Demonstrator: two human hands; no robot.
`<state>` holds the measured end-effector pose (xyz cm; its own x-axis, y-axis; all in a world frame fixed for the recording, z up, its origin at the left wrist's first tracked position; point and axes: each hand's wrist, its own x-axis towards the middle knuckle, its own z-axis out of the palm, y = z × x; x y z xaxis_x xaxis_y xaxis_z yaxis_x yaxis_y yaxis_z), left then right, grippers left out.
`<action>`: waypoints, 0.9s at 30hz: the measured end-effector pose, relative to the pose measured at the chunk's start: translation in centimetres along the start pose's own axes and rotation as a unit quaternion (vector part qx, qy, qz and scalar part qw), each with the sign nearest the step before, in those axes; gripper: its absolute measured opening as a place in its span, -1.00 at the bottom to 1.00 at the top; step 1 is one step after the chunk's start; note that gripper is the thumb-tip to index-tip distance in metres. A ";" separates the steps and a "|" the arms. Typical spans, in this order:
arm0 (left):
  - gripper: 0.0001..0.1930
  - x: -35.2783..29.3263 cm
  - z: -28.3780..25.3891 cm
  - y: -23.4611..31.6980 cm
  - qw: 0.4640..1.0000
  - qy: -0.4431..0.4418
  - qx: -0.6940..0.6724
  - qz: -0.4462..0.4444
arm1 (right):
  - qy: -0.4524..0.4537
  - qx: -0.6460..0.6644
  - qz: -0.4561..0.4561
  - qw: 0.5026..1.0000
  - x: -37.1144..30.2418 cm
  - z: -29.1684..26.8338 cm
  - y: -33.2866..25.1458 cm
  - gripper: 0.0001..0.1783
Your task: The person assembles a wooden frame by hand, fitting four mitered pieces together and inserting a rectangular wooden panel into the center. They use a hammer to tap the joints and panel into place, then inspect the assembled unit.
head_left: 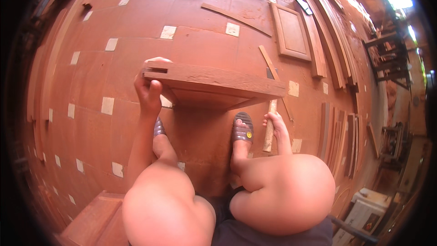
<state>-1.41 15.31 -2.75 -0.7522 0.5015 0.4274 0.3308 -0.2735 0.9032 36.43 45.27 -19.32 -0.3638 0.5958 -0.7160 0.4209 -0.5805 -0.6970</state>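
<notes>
A framed wooden panel (214, 79) stands on edge between my legs, its thick edge facing up and a rectangular slot showing at the left end. My left hand (150, 84) is wrapped round that end, thumb on the near side. Beside the panel's right end, my right hand (276, 122) is closed round the pale wooden handle of a hammer (269, 139). The upper part of the handle passes behind the panel. A dark block, apparently the hammer's head, shows just beyond the panel's edge, partly covered by a thin strip.
A finished-looking panel (291, 32) lies flat at the far right, beside long boards (330, 27). Thin strips (236, 19) lie on the tiled floor (136, 23). Several short pieces (337, 132) are stacked to the right. Another panel (93, 221) is at lower left, a white box (362, 218) at lower right.
</notes>
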 end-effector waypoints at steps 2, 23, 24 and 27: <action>-0.23 -0.7 -0.9 -1.2 1.000 -0.024 -0.007 0.007 | -0.047 0.111 0.022 0.992 -1.4 0.4 -0.8 -0.72; -0.36 -0.9 2.7 -0.9 0.995 0.095 -0.011 0.011 | -0.106 -0.329 -0.348 0.871 -33.0 16.6 -25.3 -0.63; -0.35 -1.2 1.9 -0.9 0.996 0.085 0.011 -0.006 | -0.125 -0.344 -0.334 0.869 -33.6 18.2 -25.8 -0.63; -0.36 -2.5 -0.2 0.2 0.990 0.133 0.032 -0.018 | -0.155 -0.400 -0.346 0.834 -33.4 22.1 -25.1 -0.63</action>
<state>0.40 13.81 -3.62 -0.8849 0.2738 0.3768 0.3302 -0.2019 0.9221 19.71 27.68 21.21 -0.8951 0.3898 -0.2164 0.3963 0.4732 -0.7867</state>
